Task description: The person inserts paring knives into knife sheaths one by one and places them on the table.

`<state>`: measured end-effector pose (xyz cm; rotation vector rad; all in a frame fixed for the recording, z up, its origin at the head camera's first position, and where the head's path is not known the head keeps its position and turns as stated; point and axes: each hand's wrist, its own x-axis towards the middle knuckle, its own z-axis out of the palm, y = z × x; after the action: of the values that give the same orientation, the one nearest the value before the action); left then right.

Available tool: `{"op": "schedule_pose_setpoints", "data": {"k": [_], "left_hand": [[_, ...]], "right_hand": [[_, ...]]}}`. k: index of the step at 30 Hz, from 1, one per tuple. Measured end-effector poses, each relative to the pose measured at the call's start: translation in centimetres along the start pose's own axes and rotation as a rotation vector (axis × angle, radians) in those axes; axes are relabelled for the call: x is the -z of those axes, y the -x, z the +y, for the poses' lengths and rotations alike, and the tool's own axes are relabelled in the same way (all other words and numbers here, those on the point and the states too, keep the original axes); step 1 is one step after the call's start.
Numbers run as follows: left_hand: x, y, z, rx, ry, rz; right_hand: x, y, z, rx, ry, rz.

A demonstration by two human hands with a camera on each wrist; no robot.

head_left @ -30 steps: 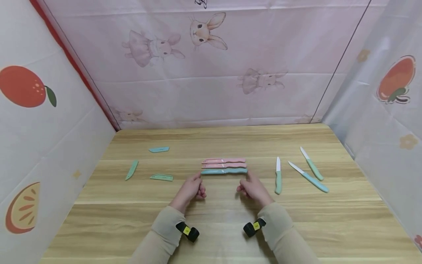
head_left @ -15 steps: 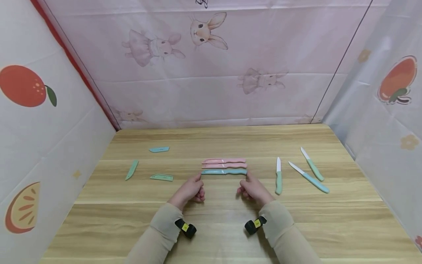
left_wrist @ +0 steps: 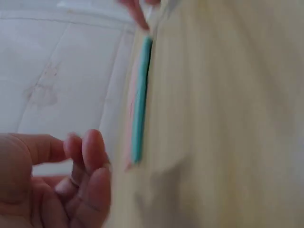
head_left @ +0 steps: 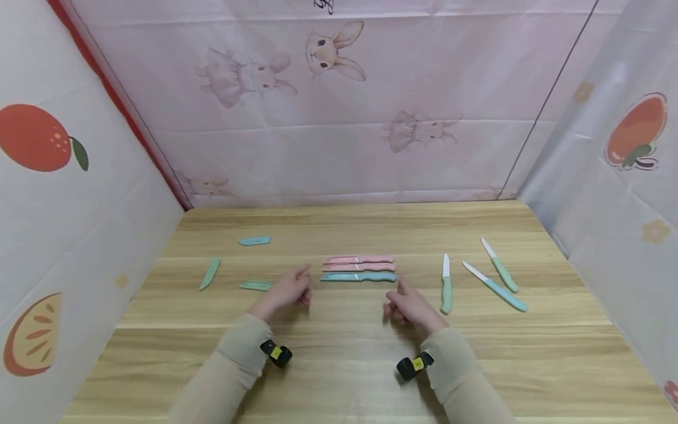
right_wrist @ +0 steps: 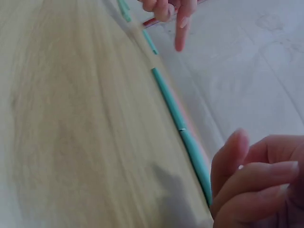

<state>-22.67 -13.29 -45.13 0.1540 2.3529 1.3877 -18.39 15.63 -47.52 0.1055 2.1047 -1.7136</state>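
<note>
Three sheathed knives lie side by side in the middle of the table: a pink knife (head_left: 377,259) at the back, another pink knife (head_left: 378,267), and a blue knife (head_left: 378,276) nearest me. My left hand (head_left: 283,290) hovers left of the sheath ends, apart from them, fingers loosely bent and holding nothing. It partly covers a green sheath (head_left: 254,285). My right hand (head_left: 412,305) has its index finger at the blue knife's handle end, other fingers bent; I cannot tell whether it touches. In the right wrist view the blue knife (right_wrist: 168,102) runs past the right fingers.
On the left lie a blue sheath (head_left: 255,241) and another green sheath (head_left: 210,274). To the right are unsheathed white-bladed knives: a green knife (head_left: 446,291), a blue-handled knife (head_left: 503,292) and a second green knife (head_left: 504,272). Printed cloth walls surround the wooden table (head_left: 339,365).
My left hand has moved left, away from the sheath end of the blue knife and over the green sheath. The right hand has shifted slightly back toward me. The knives stay in their row.
</note>
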Motion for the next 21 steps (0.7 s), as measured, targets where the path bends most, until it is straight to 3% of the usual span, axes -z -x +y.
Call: {"op": "schedule_pose_setpoints", "data": {"k": [4,6,9,14,17,21], "left_hand": [[3.7,-1.0,0.5,-0.123,-0.265,0.179],[5.6,-1.5,0.5,-0.143,-0.426,0.258],[8.4,-2.3,-0.2,-0.157,-0.608,0.304],[11.5,-3.9,-2.5,-0.178,-0.857,0.308],[12.3,-4.7,-4.0,-0.168,-1.006,0.289],[12.5,-5.7,-5.3,-0.121,-1.11,0.228]], "right_hand": [[0.5,1.0,-0.1,0.034,0.027,-0.016],[0.8,1.4,-0.2,0.049,0.048,-0.031],[1.1,2.1,-0.3,0.06,0.054,-0.052],[2.2,3.0,-0.4,0.062,0.042,-0.028],[2.8,3.5,-0.4,0.06,0.034,-0.007],[3.5,3.9,-0.3,0.064,0.007,-0.012]]}}
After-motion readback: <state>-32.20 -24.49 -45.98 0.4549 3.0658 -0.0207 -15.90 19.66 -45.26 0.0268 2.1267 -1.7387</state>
